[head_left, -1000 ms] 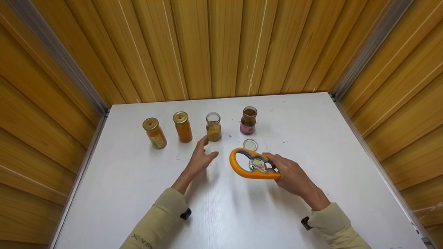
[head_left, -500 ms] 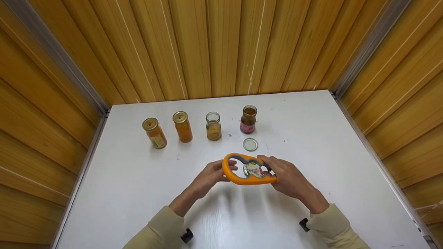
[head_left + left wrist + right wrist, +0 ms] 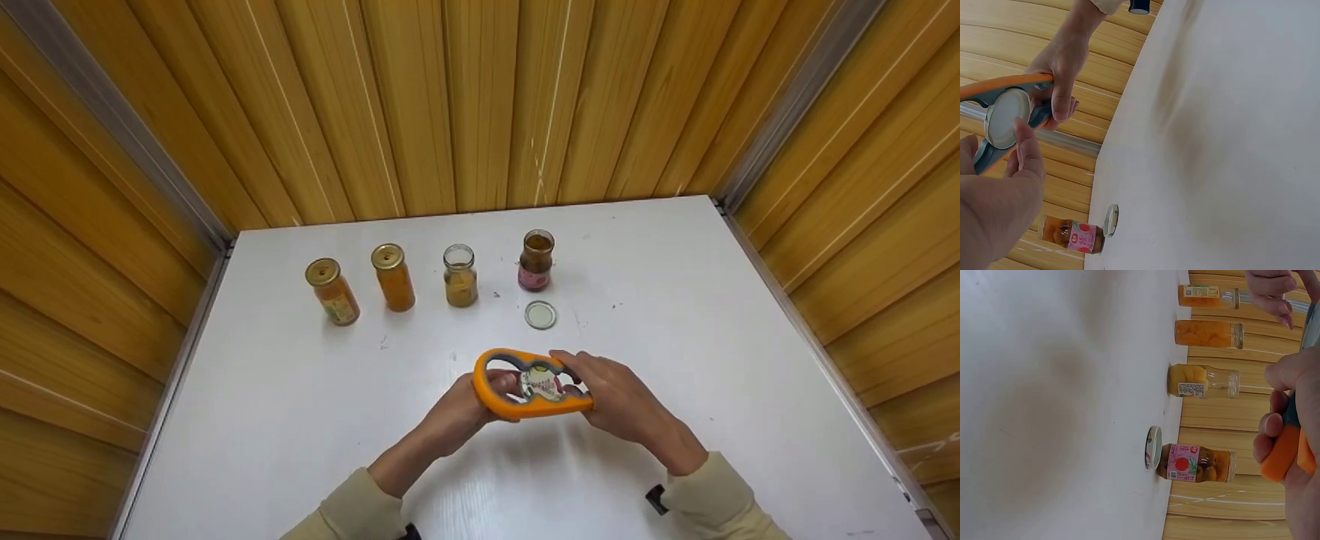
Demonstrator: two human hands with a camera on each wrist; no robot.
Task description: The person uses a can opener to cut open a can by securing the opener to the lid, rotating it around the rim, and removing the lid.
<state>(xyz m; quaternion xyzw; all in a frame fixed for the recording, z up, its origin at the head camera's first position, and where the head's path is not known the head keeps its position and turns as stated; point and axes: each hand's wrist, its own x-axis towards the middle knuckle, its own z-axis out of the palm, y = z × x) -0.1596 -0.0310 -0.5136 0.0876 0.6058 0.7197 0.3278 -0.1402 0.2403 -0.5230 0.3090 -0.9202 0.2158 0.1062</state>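
Observation:
My right hand (image 3: pixel 622 394) grips the handle end of an orange and grey jar opener (image 3: pixel 551 409), held above the white table. A printed jar lid (image 3: pixel 541 382) sits between the opener's notched arms; its white underside shows in the left wrist view. My left hand (image 3: pixel 456 414) is below the opener's rounded end, its thumb seen through the loop beside the lid. In the left wrist view the fingertips (image 3: pixel 1023 130) of that hand touch the lid's underside, and the thumb lies at its other side.
Beyond the hands stand two gold-lidded jars of orange fruit (image 3: pixel 394 285) (image 3: pixel 337 300), a lidless jar of yellow fruit (image 3: pixel 460 286) and a lidless pink-labelled jar (image 3: pixel 534 274). A second lid (image 3: pixel 541 315) lies upturned before the pink-labelled jar. Wood-patterned walls (image 3: pixel 420 112) enclose the table.
My left hand has drawn back from beside the yellow fruit jar to the opener, and its fingers now meet the lid. The opener has moved slightly nearer and left in my right hand.

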